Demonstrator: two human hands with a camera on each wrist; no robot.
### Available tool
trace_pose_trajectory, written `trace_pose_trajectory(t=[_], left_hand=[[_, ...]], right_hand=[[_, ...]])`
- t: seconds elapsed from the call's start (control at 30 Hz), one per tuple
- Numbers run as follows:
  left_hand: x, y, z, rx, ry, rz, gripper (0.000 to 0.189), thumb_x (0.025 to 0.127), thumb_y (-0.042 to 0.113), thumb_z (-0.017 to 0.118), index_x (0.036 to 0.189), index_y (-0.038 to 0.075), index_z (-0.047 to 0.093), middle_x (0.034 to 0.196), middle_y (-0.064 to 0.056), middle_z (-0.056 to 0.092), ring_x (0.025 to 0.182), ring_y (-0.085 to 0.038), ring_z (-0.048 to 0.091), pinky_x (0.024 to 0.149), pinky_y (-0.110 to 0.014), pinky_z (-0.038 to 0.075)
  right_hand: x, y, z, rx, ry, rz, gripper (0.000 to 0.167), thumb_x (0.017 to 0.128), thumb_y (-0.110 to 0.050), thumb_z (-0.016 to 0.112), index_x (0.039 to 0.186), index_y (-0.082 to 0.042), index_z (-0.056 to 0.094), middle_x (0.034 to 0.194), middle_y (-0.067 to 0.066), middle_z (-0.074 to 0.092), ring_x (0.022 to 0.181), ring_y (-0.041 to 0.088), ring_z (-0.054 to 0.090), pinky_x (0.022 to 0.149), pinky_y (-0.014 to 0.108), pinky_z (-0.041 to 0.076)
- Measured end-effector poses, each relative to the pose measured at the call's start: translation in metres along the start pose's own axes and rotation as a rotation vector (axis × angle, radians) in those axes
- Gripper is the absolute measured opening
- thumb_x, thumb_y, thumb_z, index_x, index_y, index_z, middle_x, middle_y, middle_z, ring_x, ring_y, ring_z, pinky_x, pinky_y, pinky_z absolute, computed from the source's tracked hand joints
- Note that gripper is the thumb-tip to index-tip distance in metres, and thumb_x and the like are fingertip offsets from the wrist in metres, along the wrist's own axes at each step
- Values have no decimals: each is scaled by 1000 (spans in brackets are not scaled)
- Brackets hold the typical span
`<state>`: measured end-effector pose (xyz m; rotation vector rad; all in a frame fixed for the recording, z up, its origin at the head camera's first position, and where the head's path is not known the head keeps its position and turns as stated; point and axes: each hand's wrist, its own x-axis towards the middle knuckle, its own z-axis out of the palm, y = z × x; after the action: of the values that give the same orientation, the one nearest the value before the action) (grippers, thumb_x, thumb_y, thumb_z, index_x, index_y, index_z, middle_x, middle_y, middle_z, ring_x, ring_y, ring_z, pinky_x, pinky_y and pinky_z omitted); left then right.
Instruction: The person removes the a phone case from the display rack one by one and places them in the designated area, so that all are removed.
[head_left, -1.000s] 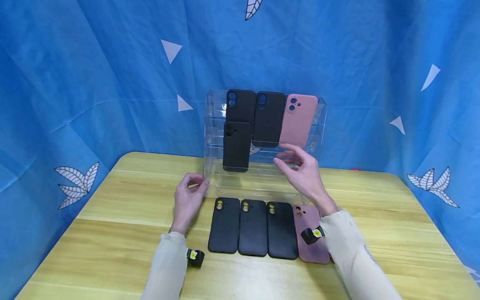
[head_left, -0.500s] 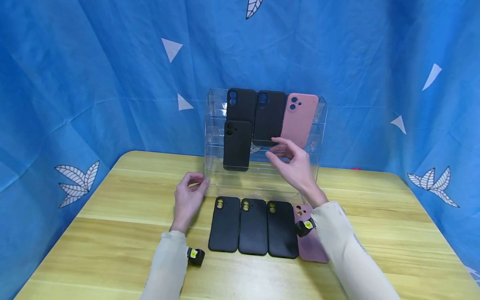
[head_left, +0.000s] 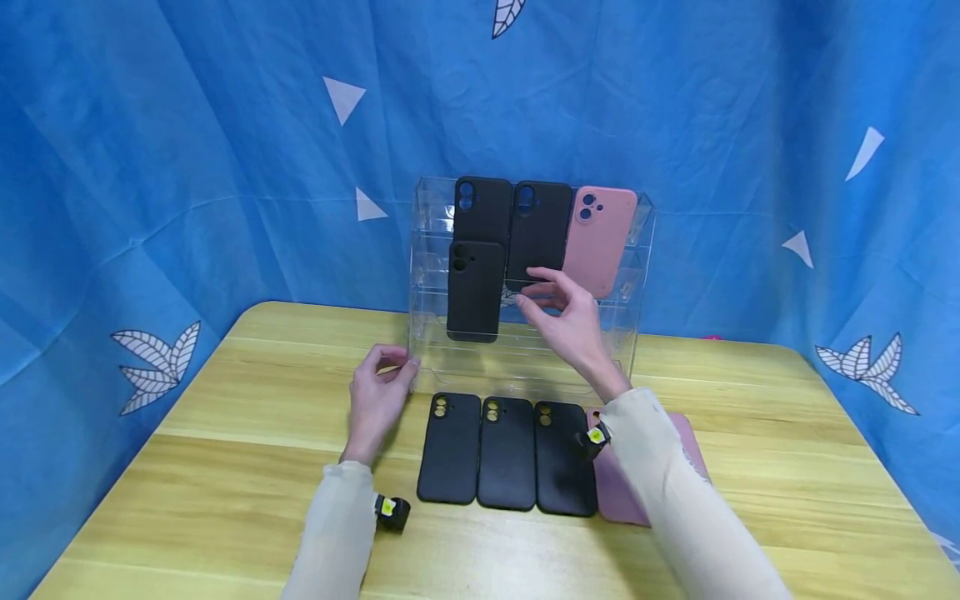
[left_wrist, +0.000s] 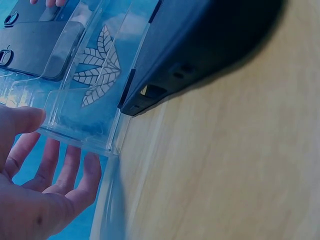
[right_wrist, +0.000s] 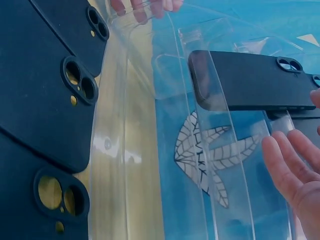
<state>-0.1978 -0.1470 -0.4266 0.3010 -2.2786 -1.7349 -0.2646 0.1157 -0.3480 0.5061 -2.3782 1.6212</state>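
Note:
A clear tiered display stand (head_left: 465, 367) stands on the table. My left hand (head_left: 375, 404) grips its lower left edge, thumb on one side and fingers on the other in the left wrist view. On its top tier lean two black phone cases (head_left: 540, 225) and a pink phone case (head_left: 602, 229). One black phone case (head_left: 476, 292) leans on the tier below, at the left. My right hand (head_left: 566, 321) hovers just right of that case, fingers loosely bent and holding nothing. The right wrist view also shows this black case (right_wrist: 240, 80) beside my right fingers (right_wrist: 285, 165).
Before the stand lies a row of three black phone cases (head_left: 507, 458) on the wooden table (head_left: 247, 467). Pink phone cases (head_left: 617, 492) lie to their right, partly covered by my right sleeve (head_left: 667, 475). A blue curtain (head_left: 262, 167) hangs behind.
My right hand has moved left and slightly up, from below the pink case towards the lower black case. The left hand and the cases have stayed put.

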Motion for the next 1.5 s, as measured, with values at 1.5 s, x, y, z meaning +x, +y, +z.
trace_pose_trajectory(t=[1.5], left_hand=[[-1,-1,1,-4,-2,-15,26,95,22,72,115,7,65,120,-14,67,112,-33,68,99,-45,58]], right_hand=[[9,1,41,189,105,9,35,92,-4,74,126,-6,68,102,24,72,80,36,75,69,34,64]])
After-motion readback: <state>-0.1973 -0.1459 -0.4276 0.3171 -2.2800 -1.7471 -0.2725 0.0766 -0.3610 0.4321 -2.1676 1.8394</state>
